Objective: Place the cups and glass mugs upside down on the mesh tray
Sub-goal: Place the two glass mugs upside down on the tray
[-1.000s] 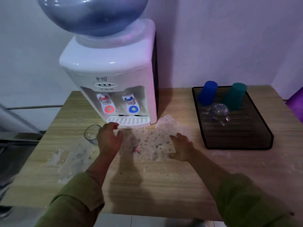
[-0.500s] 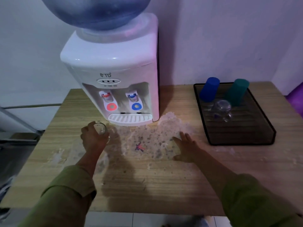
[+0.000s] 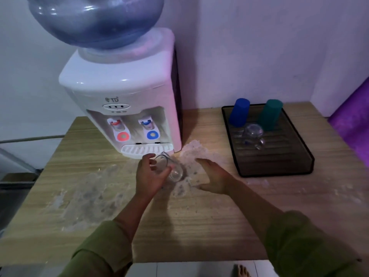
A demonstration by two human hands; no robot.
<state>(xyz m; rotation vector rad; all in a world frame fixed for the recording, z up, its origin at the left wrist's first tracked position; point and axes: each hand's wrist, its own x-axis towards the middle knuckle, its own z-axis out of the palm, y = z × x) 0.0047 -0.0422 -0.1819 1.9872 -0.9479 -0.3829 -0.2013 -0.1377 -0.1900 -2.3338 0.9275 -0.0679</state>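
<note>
My left hand point(image 3: 150, 175) grips a clear glass mug point(image 3: 172, 168), held tilted just above the table in front of the dispenser's drip tray. My right hand point(image 3: 214, 176) rests flat and open on the table just right of the mug. The black mesh tray point(image 3: 277, 172) sits at the right. In it a blue cup point(image 3: 239, 112) and a green cup point(image 3: 270, 114) stand upside down at the back. Another clear glass mug point(image 3: 252, 134) stands in front of them, inside the tray.
A white water dispenser point(image 3: 127, 96) with a blue bottle point(image 3: 95, 19) stands at the back left of the worn wooden table point(image 3: 199, 226). A purple roll point(image 3: 351, 126) lies beyond the right edge. The wall is close behind.
My left hand took hold of the glass mug at the left and carried it right, to the front of the dispenser. My right hand stayed on the table.
</note>
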